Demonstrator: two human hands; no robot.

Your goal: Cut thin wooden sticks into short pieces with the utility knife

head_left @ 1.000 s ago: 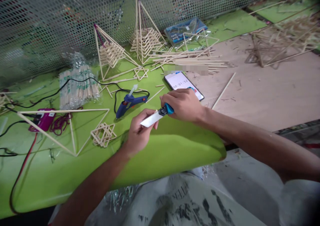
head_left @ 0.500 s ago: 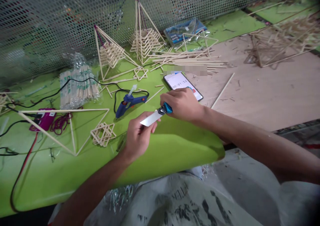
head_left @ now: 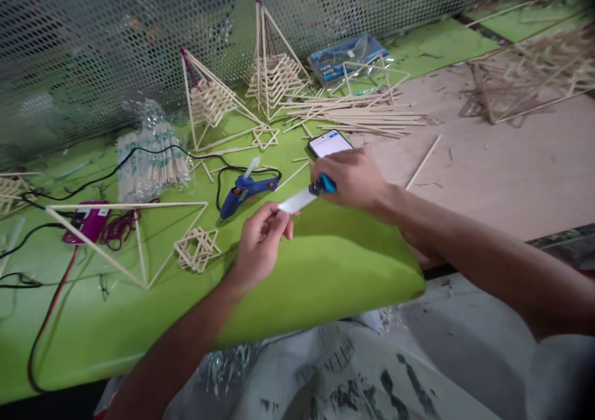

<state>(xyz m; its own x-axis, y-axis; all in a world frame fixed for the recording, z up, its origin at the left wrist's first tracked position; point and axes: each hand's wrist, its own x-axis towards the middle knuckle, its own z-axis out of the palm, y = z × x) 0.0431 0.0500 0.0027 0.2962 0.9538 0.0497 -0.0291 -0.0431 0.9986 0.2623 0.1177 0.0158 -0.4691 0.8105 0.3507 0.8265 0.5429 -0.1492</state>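
My right hand is closed around a utility knife with a blue handle. Its broad blade is out, pointing left and slightly down to the fingers of my left hand. Those fingers are bent together in a pinch at the blade's tip; whatever is between them is too small and hidden to name. Left of my hands lie a blue glue gun and a small star-shaped frame of sticks. Just behind my right hand is a phone, its lower part covered.
Two pyramid-shaped stick frames stand at the back by a perforated metal screen. Near them are loose sticks and a blue packet. At left are bagged sticks, a large triangular stick frame, purple string and black cables.
My right hand has drawn the knife to the right and slightly up, so its blade overlaps my left hand less. More of the phone is covered. My left fingers remain pinched.
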